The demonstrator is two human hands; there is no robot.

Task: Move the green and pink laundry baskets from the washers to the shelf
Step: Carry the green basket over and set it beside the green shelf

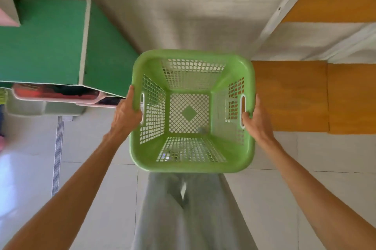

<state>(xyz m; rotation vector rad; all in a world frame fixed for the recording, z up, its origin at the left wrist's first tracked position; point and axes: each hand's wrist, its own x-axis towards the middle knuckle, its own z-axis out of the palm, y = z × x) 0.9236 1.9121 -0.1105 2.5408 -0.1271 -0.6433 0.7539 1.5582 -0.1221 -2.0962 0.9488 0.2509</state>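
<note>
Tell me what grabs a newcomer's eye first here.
The empty green basket at centre frame, held over the tiled floor by its side handles, left hand and right hand. Then the green box at upper left and the orange shelf boards to the right.

A pale tiled floor (284,199) is seen below; an orange wooden shelf board (289,95) with a white metal frame (284,5) is seen at right, with nothing visible on it.

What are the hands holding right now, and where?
The green basket, empty: left hand and right hand each grip a side handle.
</note>
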